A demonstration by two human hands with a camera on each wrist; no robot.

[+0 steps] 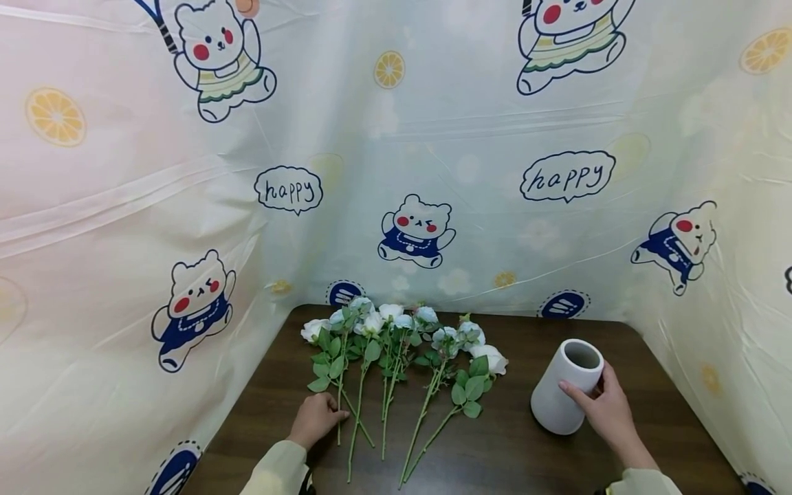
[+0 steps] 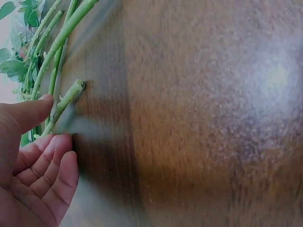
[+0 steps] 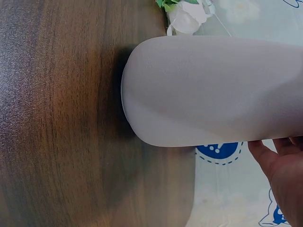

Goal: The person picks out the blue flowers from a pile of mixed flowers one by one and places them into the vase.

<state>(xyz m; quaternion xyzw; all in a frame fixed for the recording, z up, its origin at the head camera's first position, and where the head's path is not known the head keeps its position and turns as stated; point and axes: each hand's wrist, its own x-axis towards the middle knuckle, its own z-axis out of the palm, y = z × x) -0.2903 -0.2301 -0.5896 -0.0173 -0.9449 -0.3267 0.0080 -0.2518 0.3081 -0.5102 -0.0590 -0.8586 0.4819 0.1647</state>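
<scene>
Several cut flowers, white and pale blue roses (image 1: 391, 313) on long green stems, lie side by side on the brown table. At the left of the row, my left hand (image 1: 317, 418) has its thumb and curled fingers about a rose stem (image 2: 67, 100). That stem's cut end shows beyond the fingers in the left wrist view. A smooth white vase (image 1: 557, 395) stands upright on the right, its round mouth facing up. With my right hand (image 1: 609, 409) I grip its upper part, thumb on the near side near the rim and fingers around the right side.
The wooden table (image 1: 495, 454) has rounded far corners. Around its back and sides hangs a pale curtain (image 1: 476, 234) printed with bears and orange slices. Some stems cross near the left hand, and a white rose (image 3: 187, 19) lies left of the vase.
</scene>
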